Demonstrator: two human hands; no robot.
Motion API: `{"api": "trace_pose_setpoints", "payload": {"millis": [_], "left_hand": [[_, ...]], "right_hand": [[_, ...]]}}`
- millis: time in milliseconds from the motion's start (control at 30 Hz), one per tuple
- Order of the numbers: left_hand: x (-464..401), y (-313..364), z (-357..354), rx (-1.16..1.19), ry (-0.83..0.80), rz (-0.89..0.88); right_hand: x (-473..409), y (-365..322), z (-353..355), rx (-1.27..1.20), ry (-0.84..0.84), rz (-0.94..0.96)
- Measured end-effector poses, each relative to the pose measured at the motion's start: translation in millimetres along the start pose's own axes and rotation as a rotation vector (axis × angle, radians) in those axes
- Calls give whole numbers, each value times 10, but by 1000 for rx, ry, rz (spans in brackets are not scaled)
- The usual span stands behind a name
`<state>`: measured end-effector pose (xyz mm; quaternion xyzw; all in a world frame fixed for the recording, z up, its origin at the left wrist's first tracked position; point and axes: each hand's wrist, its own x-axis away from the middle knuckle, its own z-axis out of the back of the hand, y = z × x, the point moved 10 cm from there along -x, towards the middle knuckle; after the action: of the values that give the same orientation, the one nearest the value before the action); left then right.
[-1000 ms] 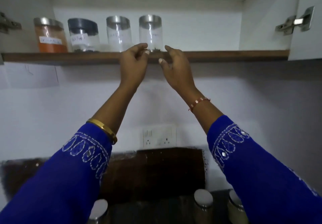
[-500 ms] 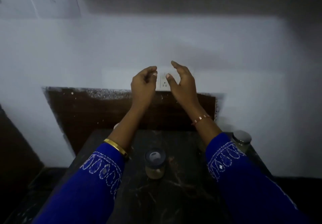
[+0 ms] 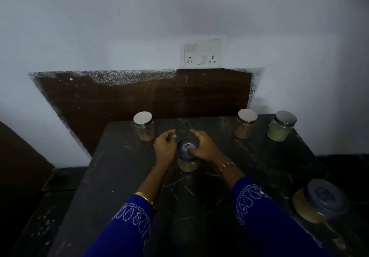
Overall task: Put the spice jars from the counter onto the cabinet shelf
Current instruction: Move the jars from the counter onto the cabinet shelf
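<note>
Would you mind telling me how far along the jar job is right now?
Done: cannot tell; the shelf is out of view. In hand: the left hand and right hand flank the dark-lidded jar mid-counter, not yet lifted. Left: that jar, three steel-lidded jars at the back and a big jar on the right.

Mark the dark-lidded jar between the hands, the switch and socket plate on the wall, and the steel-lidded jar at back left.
dark-lidded jar [image 3: 187, 165]: head view, on its glass body below the lid.
switch and socket plate [image 3: 203, 52]: head view, on the plate's middle.
steel-lidded jar [image 3: 143, 118]: head view, on its lid top.
</note>
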<state>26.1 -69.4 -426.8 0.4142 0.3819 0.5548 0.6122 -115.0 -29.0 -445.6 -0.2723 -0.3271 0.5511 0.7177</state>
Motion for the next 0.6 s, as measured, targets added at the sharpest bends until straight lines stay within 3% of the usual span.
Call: {"api": "trace_pose_setpoints", "payload": {"millis": [100, 367, 600], "left_hand": [[-30, -319, -23, -26, -29, 118], [-16, -571, -279, -3, -236, 210], [-24, -260, -246, 151, -240, 154]], "right_hand": [[-58, 200, -248, 105, -85, -68], [-193, 329, -401, 206, -37, -121], [-44, 235, 37, -142, 149, -118]]}}
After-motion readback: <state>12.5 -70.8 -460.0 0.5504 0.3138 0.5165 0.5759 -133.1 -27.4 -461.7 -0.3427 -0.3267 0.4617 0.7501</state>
